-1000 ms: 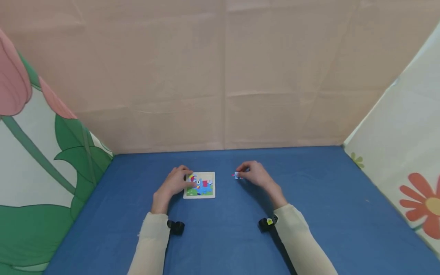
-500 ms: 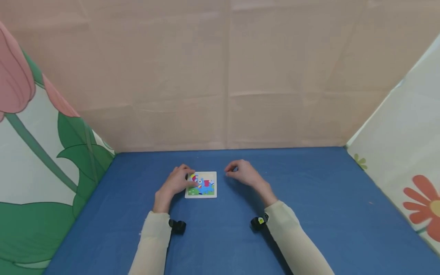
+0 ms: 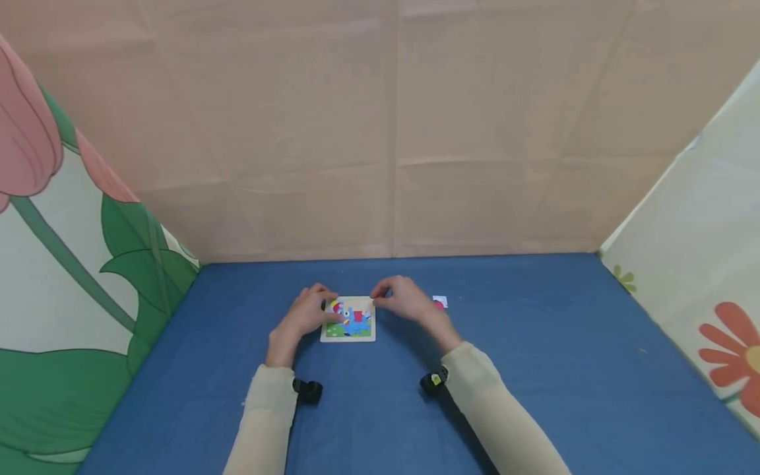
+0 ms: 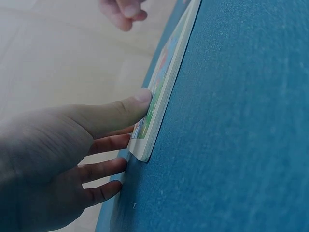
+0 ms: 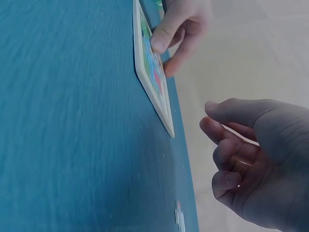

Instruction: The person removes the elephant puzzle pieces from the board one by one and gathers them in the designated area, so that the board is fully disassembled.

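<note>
A small square picture puzzle (image 3: 349,323) with a pale frame lies on the blue table. It shows a blue elephant with red patches and green ground. My left hand (image 3: 305,315) grips its left side. In the left wrist view, the thumb (image 4: 142,95) rests on top while fingers sit at the edge. By the puzzle's upper right corner hovers my right hand (image 3: 404,299), loosely curled. In the right wrist view, its thumb and index fingertips are close together, with nothing visible between them. On the table behind this hand lies a small white-and-red piece (image 3: 440,301).
A blue cloth covers the table (image 3: 368,422). Behind it rises a beige backdrop (image 3: 309,132). Side panels carry a tulip print (image 3: 30,119) at left and an orange flower (image 3: 733,346) at right. Each wrist wears a black camera (image 3: 310,392).
My right hand has moved left toward the puzzle. The small piece seen at its fingertips a second ago no longer shows there; a piece shows on the table to its right. My left hand stays put.
</note>
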Demonstrator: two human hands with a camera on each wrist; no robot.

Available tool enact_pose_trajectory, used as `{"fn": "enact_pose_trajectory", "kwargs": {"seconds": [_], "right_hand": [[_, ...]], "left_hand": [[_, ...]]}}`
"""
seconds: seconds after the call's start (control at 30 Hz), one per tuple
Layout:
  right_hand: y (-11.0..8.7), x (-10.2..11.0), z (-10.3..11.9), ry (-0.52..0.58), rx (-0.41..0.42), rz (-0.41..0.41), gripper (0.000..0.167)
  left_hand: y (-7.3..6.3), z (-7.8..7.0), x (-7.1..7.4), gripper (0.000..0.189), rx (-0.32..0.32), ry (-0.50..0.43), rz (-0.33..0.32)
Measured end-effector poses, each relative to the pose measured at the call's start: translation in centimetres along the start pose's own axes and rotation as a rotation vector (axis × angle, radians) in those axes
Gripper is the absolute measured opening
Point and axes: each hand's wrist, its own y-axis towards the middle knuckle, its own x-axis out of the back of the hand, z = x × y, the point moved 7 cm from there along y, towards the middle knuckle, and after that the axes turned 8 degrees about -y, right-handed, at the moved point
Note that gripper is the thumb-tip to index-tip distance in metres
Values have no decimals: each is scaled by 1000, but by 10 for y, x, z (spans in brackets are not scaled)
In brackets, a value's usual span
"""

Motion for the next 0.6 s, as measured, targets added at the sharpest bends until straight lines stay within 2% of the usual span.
{"fn": "enact_pose_trajectory", "kwargs": {"seconds": [0.6], "right_hand": [[18,-21,25,-34,50,47,14]], "left_hand": [[0,-1,0,58,4,-6,7]]}}
